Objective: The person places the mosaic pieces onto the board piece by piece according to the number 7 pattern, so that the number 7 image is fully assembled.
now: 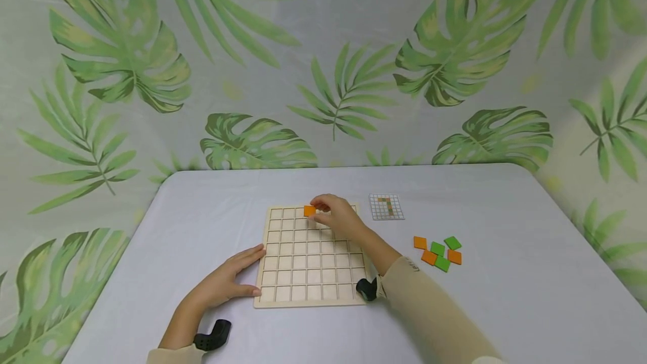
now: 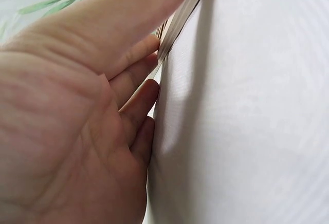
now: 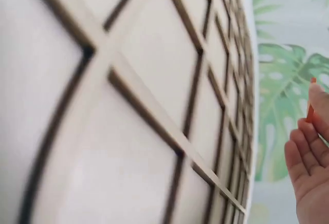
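Note:
A square wooden grid board [image 1: 300,263] lies on the white tablecloth. Over its far edge my right hand [image 1: 339,216] pinches an orange square tile [image 1: 309,211] between thumb and fingers. The right wrist view catches that tile [image 3: 310,103] edge-on, raised off the grid at the thumb and fingertips. At the board's left side my left hand [image 1: 229,277] rests with its fingers extended and thumb spread, touching the edge. Close up in the left wrist view, the left fingertips [image 2: 150,88] meet the board's side.
Right of the board lie several loose tiles, orange [image 1: 420,242] and green [image 1: 452,242]. A small printed grid card [image 1: 386,206] with a coloured pattern sits beyond the board's far right corner. Behind the table [image 1: 505,206] hangs a leaf-patterned cloth [image 1: 354,10].

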`<state>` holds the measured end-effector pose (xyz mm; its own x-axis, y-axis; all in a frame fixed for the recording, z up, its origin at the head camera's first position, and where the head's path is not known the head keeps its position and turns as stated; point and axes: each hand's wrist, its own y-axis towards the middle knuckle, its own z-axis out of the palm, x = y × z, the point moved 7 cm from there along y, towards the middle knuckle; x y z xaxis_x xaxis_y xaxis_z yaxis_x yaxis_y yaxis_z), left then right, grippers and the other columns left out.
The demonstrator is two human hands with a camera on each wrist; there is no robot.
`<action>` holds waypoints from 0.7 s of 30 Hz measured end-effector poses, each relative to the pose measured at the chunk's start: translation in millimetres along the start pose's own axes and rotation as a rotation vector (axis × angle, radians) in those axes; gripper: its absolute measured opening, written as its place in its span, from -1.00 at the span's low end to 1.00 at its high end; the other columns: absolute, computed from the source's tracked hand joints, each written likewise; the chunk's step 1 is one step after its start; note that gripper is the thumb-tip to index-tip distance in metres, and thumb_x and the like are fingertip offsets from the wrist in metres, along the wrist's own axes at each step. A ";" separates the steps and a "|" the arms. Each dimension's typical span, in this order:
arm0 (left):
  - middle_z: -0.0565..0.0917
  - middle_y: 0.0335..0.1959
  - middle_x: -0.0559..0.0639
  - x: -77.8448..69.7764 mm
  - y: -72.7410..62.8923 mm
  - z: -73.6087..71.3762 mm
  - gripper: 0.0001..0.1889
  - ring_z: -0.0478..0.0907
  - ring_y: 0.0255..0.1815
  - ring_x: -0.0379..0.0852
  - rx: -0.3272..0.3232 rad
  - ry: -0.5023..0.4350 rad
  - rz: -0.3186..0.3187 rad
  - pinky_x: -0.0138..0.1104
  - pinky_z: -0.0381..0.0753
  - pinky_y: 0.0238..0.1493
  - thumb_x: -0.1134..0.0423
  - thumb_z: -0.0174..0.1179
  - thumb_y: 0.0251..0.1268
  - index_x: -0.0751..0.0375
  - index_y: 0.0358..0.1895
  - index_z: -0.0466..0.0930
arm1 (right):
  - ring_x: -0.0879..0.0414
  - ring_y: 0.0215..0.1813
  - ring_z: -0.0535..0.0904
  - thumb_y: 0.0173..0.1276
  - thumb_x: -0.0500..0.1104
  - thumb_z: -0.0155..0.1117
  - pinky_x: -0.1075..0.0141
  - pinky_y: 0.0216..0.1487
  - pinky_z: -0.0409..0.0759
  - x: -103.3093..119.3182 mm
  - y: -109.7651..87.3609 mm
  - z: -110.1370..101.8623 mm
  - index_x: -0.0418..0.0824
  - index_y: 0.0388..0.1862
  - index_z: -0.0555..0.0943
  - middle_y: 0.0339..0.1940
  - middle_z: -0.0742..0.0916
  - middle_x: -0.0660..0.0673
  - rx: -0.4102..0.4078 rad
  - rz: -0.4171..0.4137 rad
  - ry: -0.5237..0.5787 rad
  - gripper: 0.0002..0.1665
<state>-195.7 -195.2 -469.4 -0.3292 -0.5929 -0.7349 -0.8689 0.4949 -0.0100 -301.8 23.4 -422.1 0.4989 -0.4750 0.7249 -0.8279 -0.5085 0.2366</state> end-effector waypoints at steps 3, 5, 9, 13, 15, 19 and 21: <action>0.12 0.37 0.08 -0.6 0.2 0.0 -0.11 -0.04 0.36 0.17 0.000 -0.004 0.000 0.10 -0.01 0.22 -0.06 0.33 -0.13 0.20 0.33 0.20 | 0.12 -0.14 0.49 0.20 -0.20 0.26 0.36 -0.10 0.47 -8.6 4.3 14.4 -0.28 -0.08 0.54 -0.17 0.61 -0.06 0.036 0.071 0.011 -0.69; 0.12 0.36 0.09 -1.6 0.4 0.0 -0.12 -0.04 0.35 0.18 0.000 -0.005 0.006 0.11 -0.01 0.22 -0.05 0.33 -0.13 0.21 0.32 0.21 | 0.15 -0.17 0.49 0.19 -0.19 0.28 0.38 -0.13 0.47 -13.4 6.2 21.5 -0.25 -0.10 0.55 -0.19 0.60 -0.04 0.055 0.109 -0.002 -0.70; 0.13 0.36 0.12 -2.7 0.4 0.0 -0.13 -0.03 0.35 0.20 0.001 0.003 0.009 0.12 0.00 0.21 -0.05 0.32 -0.12 0.23 0.32 0.21 | 0.17 -0.21 0.47 0.16 -0.16 0.31 0.38 -0.17 0.46 -16.0 9.5 31.1 -0.23 -0.15 0.55 -0.23 0.58 -0.02 0.090 0.129 -0.041 -0.71; 0.12 0.37 0.11 -1.9 0.0 -0.4 -0.12 -0.04 0.35 0.18 0.008 0.000 -0.004 0.11 -0.01 0.22 -0.04 0.33 -0.12 0.23 0.32 0.20 | 0.15 -0.23 0.43 0.14 -0.16 0.33 0.36 -0.16 0.44 -11.4 12.2 35.7 -0.23 -0.19 0.56 -0.27 0.56 -0.04 0.117 0.105 -0.089 -0.73; 0.11 0.37 0.09 -0.7 0.1 -0.4 -0.12 -0.05 0.36 0.17 0.010 0.000 -0.006 0.11 -0.01 0.22 -0.04 0.33 -0.12 0.22 0.33 0.20 | 0.15 -0.25 0.41 0.13 -0.17 0.34 0.37 -0.18 0.42 -9.6 13.3 36.8 -0.22 -0.20 0.56 -0.30 0.55 -0.04 0.117 0.100 -0.108 -0.73; 0.11 0.37 0.08 1.2 0.5 0.1 -0.12 -0.05 0.36 0.17 0.012 -0.002 -0.004 0.11 -0.01 0.22 -0.05 0.33 -0.12 0.21 0.33 0.19 | 0.14 -0.28 0.38 0.11 -0.15 0.35 0.37 -0.24 0.38 -7.3 14.1 38.9 -0.20 -0.20 0.58 -0.33 0.54 -0.06 0.119 0.087 -0.131 -0.72; 0.10 0.37 0.07 1.9 0.4 0.7 -0.12 -0.06 0.36 0.17 0.014 -0.002 -0.006 0.11 -0.02 0.22 -0.05 0.32 -0.11 0.20 0.33 0.19 | 0.13 -0.27 0.38 0.11 -0.14 0.35 0.36 -0.24 0.38 -7.1 13.5 39.7 -0.19 -0.18 0.58 -0.32 0.54 -0.07 0.126 0.088 -0.129 -0.71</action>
<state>-196.4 -195.6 -471.3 -0.3235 -0.5948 -0.7359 -0.8655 0.5004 -0.0240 -306.3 -8.6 -449.7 0.4613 -0.6055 0.6486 -0.8353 -0.5428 0.0873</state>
